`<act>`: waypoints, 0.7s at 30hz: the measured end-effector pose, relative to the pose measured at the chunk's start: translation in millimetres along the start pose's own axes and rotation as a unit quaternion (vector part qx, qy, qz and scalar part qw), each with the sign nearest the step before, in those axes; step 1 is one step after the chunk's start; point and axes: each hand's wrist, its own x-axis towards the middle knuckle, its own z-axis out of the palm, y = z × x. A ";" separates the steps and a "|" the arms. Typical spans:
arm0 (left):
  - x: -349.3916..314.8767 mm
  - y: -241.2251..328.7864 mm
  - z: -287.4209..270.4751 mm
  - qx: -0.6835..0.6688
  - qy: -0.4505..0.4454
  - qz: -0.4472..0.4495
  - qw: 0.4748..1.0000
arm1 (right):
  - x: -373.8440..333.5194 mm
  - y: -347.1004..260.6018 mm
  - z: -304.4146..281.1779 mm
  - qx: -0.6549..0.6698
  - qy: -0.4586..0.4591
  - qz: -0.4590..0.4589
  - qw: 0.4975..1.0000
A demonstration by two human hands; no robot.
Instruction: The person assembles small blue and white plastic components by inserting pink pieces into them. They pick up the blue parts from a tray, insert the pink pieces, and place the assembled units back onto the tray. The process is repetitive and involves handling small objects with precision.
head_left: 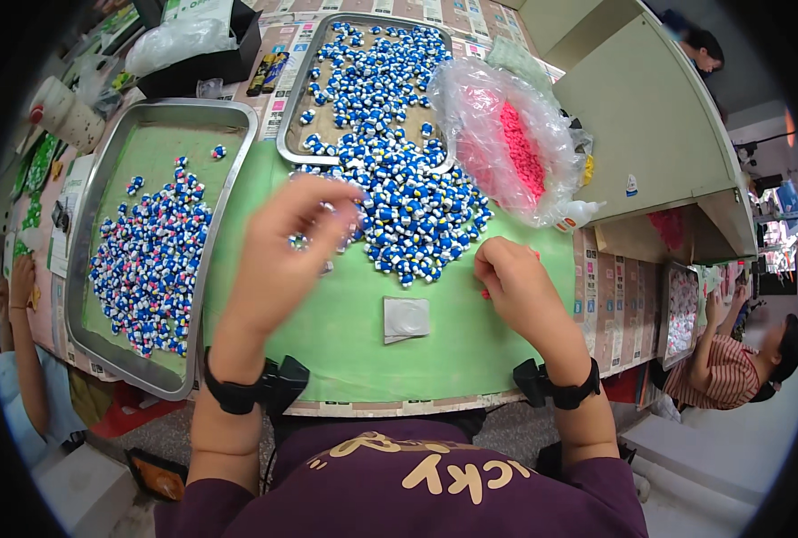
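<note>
A heap of small blue-and-white pieces, some with yellow spots, spills from the far metal tray onto a green work surface. My left hand hovers at the heap's left edge, its fingers curled and smeared by motion. A pale bit shows among them, but whether it is held is unclear. Right of the heap, my right hand is closed in a pinch near the surface. Small pink bits show at its edges; what its fingertips hold is hidden. A whitish square pad lies between my hands.
At left, a metal tray holds blue-and-white pieces with pink parts. A clear plastic bag contains pink pieces, with a small white bottle beside it. A grey-green cabinet stands at right. Other people sit at both sides.
</note>
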 end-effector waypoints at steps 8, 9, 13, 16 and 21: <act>0.7 -18.4 17.2 0.256 -0.215 0.129 0.934 | 2.7 0.4 -3.0 0.055 -0.019 0.008 0.998; 1.3 -21.0 18.0 0.264 -0.211 0.129 0.932 | 4.9 0.7 -3.7 0.057 -0.030 0.017 0.998; 2.1 -26.5 18.7 0.286 -0.208 0.124 0.927 | 8.0 -1.8 -7.5 0.068 -0.055 0.039 0.995; 4.2 -28.2 17.2 0.282 -0.199 0.156 0.926 | 4.8 -2.7 -12.4 0.143 -0.031 0.018 0.989; 2.5 -15.1 15.7 0.007 -0.110 0.036 0.993 | 7.1 -34.9 -22.8 0.427 0.033 -0.013 0.903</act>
